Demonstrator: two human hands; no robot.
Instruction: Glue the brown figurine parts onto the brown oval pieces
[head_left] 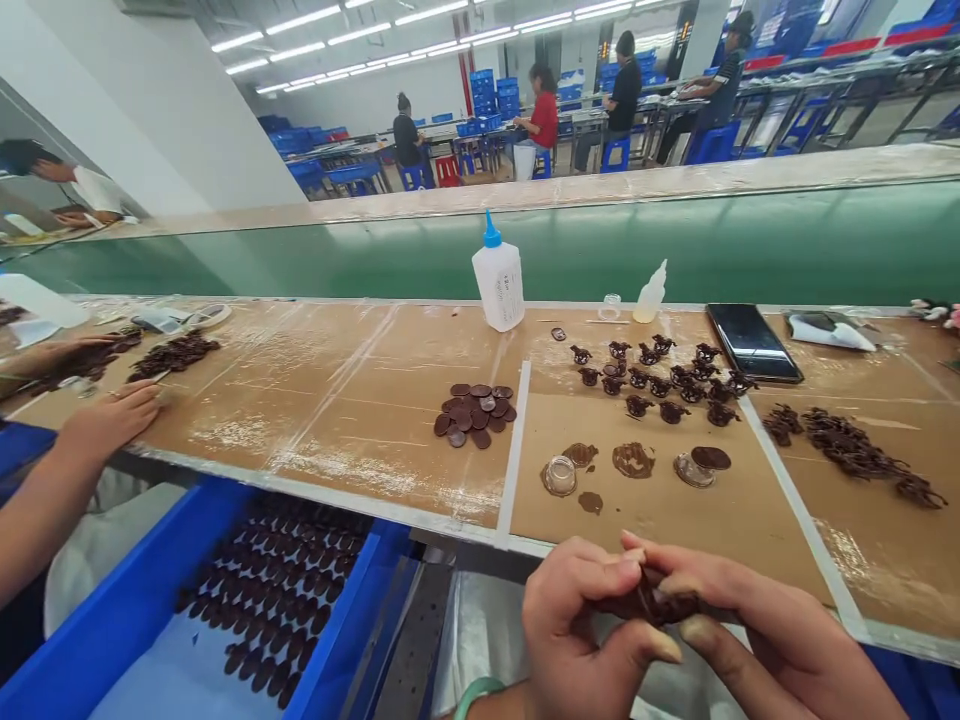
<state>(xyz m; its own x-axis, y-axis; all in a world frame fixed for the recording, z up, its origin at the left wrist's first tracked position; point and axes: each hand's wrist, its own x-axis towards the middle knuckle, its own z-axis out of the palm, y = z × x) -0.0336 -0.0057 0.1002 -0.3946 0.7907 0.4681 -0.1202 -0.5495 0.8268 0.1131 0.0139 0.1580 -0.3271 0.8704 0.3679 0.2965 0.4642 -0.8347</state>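
Ovals (pixel 277 590) line a blue bin (pixel 97 620); a blue-tipped bottle (pixel 499 285) stands on the bench (pixel 360 390). By the bench's front edge, the left hand (pixel 574 640) pinches a dark brown piece (pixel 664 606); the right hand (pixel 780 620) grasps its other side. Light, even fingertip pressure likely suits it best.

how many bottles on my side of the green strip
2: the blue-capped one at the back edge, and a small pale one right of it, left of the phone. A white thing at far left might be another; I can't tell.
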